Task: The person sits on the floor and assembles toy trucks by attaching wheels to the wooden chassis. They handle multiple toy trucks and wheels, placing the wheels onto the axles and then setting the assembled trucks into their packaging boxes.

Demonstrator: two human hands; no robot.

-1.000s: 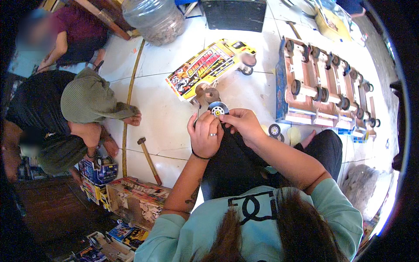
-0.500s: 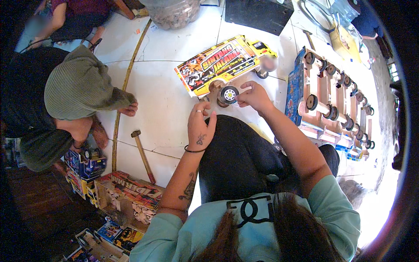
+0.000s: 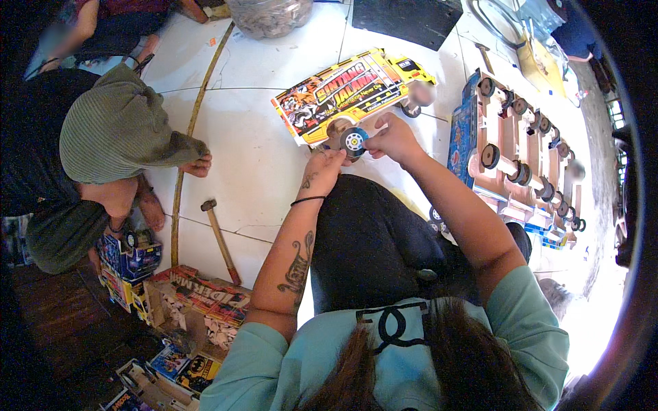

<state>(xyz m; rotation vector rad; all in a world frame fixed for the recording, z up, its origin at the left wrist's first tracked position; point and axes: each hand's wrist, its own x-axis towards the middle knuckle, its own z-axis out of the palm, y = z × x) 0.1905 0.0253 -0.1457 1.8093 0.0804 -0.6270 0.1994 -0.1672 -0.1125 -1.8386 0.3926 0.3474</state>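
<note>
A yellow toy truck [image 3: 343,92] with a brightly printed box body lies tilted on the white tiled floor before me. At its rear, on the side nearest me, is a black wheel [image 3: 354,141] with a white hub and a yellow centre. My right hand [image 3: 394,140] is closed, its thumb and finger pinching the wheel's right edge. At the wheel's lower left, my left hand [image 3: 323,168] grips it with the thumb along its edge; the other fingertips are partly hidden behind the wheel.
Upturned wooden toy trucks [image 3: 521,164] stand in a row at right. A hammer [image 3: 221,241] lies at left, near a box of wood scraps [image 3: 205,301] and more toy trucks [image 3: 133,253]. A co-worker [image 3: 116,137] sits at left; a filled clear bag [image 3: 271,17] stands behind.
My left hand has moved up and right, from open beside the wheel to gripping its lower edge. The right hand stays at the wheel. The truck has shifted slightly.
</note>
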